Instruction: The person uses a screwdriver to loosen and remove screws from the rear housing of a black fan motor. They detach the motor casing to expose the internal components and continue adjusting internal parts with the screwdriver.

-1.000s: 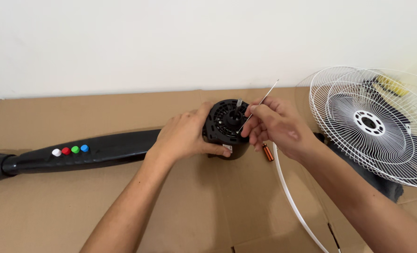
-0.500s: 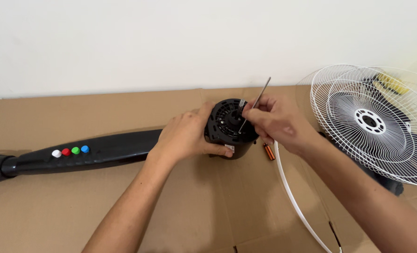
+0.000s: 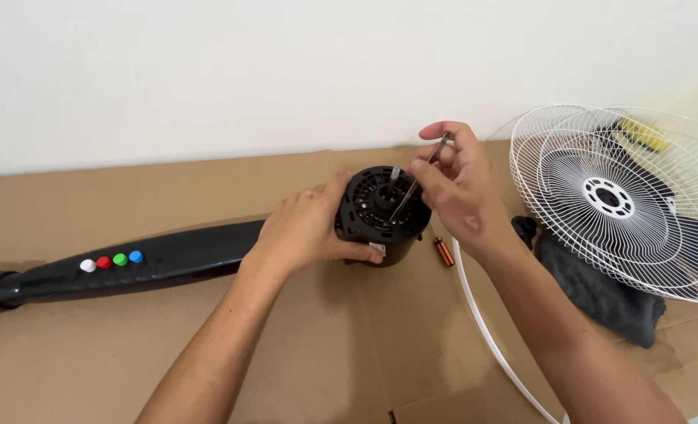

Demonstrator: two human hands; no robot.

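Note:
A black fan motor housing stands on the cardboard at the end of a long black fan stand. My left hand grips the housing's left side. My right hand holds a thin metal screwdriver shaft tilted down, with its tip against the top face of the motor. An orange-handled screwdriver lies on the cardboard just right of the motor, below my right hand.
White wire fan grilles lean at the right over a dark cloth. A white plastic ring curves across the cardboard sheet. The stand carries white, red, green and blue buttons. A white wall rises behind.
My right hand has tipped the metal shaft from slanting up to the right to pointing down onto the motor's top. My left hand has kept its hold on the housing.

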